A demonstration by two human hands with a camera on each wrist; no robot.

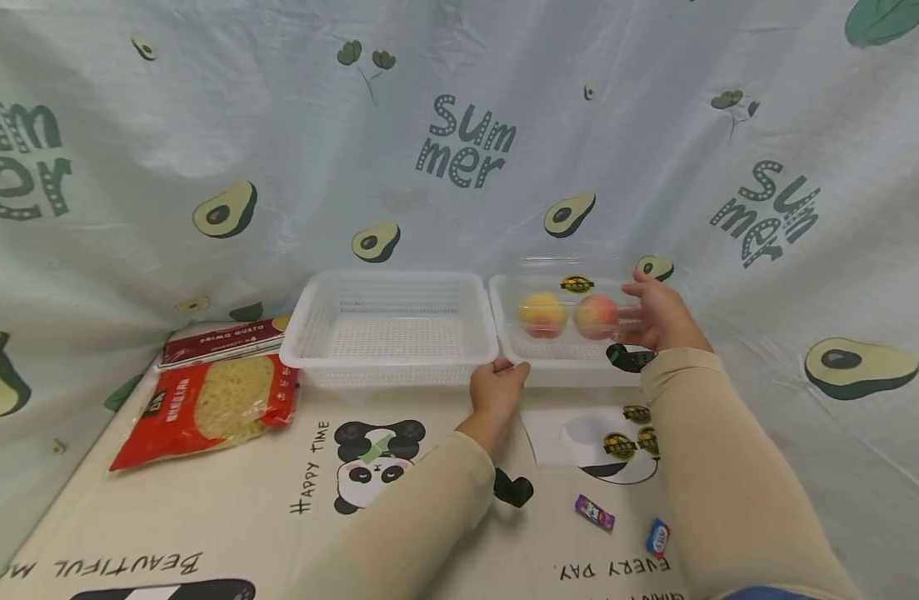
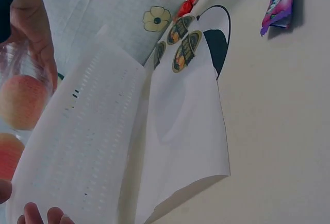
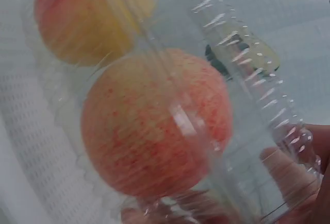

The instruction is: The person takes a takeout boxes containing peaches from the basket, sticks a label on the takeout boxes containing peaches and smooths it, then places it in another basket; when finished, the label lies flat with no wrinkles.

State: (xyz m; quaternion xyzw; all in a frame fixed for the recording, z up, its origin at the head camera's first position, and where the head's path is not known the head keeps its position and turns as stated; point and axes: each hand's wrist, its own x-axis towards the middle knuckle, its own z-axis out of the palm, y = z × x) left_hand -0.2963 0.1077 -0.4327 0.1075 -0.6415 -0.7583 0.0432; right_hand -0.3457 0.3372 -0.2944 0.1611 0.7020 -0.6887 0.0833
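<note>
My right hand grips the right end of a clear plastic box with a yellow-and-black label. Through it show a yellowish peach and a redder peach. The box is in or just over the right white basket; whether it touches the bottom I cannot tell. At that basket's front left corner, my left hand pinches the rim, thumb inside and fingertips outside in the left wrist view. To the left stands a second white basket, with its bottom visible.
A red bag of pasta lies at the left, in front of a dark red spaghetti pack. White paper with label stickers lies before the right basket. Nearer are a purple candy and a blue one. A printed curtain hangs behind.
</note>
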